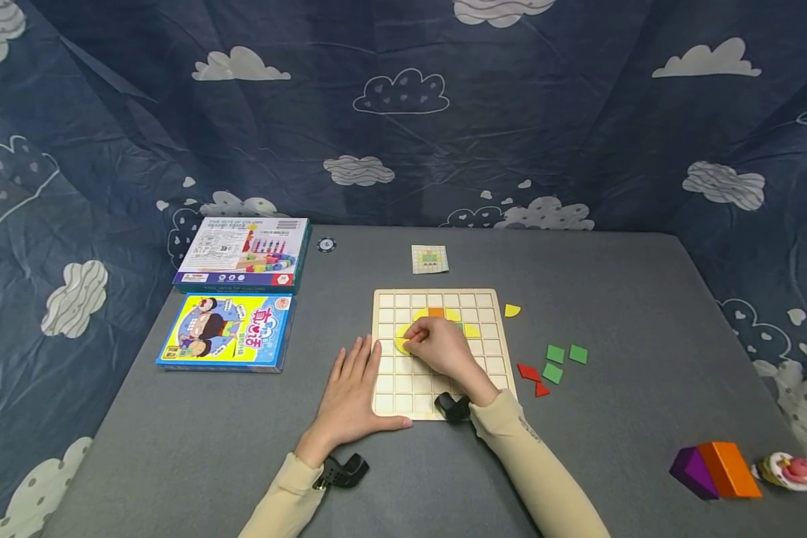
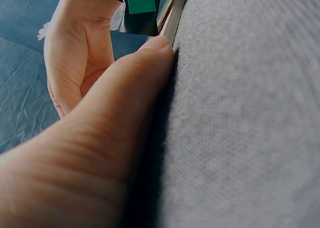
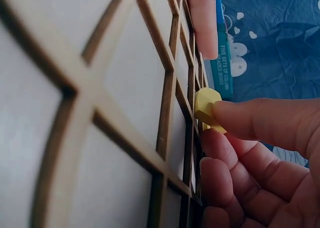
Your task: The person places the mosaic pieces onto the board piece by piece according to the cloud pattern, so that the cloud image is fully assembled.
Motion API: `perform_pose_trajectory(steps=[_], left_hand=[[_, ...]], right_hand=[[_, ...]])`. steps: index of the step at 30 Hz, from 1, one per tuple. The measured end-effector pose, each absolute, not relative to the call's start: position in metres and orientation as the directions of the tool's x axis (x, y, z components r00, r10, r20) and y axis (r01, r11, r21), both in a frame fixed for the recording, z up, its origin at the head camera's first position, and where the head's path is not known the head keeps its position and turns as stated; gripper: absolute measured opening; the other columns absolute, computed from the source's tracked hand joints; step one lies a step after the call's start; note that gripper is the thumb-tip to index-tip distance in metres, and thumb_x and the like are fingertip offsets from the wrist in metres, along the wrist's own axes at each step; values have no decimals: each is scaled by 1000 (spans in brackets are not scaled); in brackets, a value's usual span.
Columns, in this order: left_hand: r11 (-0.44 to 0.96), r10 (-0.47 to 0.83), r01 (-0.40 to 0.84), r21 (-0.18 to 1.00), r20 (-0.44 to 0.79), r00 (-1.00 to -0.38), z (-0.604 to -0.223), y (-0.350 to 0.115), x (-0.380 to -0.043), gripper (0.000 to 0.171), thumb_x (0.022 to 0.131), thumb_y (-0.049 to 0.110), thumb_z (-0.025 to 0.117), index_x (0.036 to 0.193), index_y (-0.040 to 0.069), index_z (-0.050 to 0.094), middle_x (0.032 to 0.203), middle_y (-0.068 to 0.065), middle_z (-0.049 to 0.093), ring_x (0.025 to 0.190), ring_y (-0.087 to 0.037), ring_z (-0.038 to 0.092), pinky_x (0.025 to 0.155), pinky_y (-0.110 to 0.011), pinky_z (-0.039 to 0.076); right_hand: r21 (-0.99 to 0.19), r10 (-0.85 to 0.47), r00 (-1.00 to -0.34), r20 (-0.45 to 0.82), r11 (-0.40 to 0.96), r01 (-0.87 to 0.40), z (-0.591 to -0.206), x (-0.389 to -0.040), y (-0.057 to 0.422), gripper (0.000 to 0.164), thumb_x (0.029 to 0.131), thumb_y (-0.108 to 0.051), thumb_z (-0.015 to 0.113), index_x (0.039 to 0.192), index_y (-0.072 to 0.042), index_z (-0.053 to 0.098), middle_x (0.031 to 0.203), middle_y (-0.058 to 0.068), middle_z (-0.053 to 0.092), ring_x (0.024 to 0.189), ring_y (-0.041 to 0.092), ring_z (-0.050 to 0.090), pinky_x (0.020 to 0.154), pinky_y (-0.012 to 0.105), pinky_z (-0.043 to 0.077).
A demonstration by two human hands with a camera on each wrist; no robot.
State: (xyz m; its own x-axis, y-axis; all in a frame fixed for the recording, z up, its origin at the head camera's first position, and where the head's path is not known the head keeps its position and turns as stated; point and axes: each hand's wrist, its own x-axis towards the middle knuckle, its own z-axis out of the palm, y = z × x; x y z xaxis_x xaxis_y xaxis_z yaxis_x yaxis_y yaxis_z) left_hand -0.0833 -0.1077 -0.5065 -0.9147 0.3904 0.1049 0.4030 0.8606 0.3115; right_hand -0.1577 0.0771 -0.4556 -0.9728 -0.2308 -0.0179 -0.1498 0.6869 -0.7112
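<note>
A wooden grid board (image 1: 403,385) lies on the grey table. Over its left part, my right hand (image 1: 444,347) pinches a yellow quarter-circle tile (image 3: 206,105) between thumb and finger, at the grid's surface. My left hand (image 1: 350,400) rests beside the board, fingers straight along its left edge and thumb (image 2: 150,52) at the near-left corner. In the grid, an orange tile (image 1: 436,312) sits between yellow curved tiles. Another yellow tile (image 1: 471,330) lies to the right. A bit of green shows behind the right hand, which hides some cells.
Right of the board lie a loose yellow tile (image 1: 512,310), several green squares (image 1: 555,353) and red tiles (image 1: 528,372). A pattern card (image 1: 429,259) is behind it. Two boxes (image 1: 225,332) stand left, near a poker chip (image 1: 326,244). Purple-and-orange blocks (image 1: 729,469) and a figurine (image 1: 795,471) sit front right.
</note>
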Motion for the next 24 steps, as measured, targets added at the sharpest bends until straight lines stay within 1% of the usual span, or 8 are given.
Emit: perform_pose_trajectory(steps=[8,11,18,24], left_hand=[[858,392,404,316,104,-914,-506,-108,-83,125,66,83,55,151,2,13,156,-17,8,143,-27,1,113,-45,-1],[858,390,402,321,102,-915,-506,-108,-83,125,66,83,55,151,2,13,156,-17,8,143,-26,1,113,-44,-1],[856,391,402,325,102,-915,-507,-108,-83,125,66,83,55,151,2,13,156,-17,8,143,-27,0,113,-44,-3],[856,390,401,326,103,-915,-508,-108,-83,125,66,83,55,151,2,13,156,-16,8,143,-26,0,113,-43,-3]], right_hand=[[-713,-245,-970,-13,682,-162,-456,-157,77,7,77,-9,76,79,-8,69,65,-4,59,58,11,52,58,28,42],[-716,-245,-969,-17,680,-159,-456,-157,78,8,77,-10,77,79,-8,69,65,-4,59,58,11,53,58,28,42],[-715,-246,-969,-20,681,-158,-456,-155,78,14,74,-12,81,79,-8,69,65,-4,58,58,11,52,57,28,41],[-707,-247,-969,-25,689,-158,-455,-155,79,15,74,-12,81,80,-8,68,65,-4,58,58,12,52,57,28,41]])
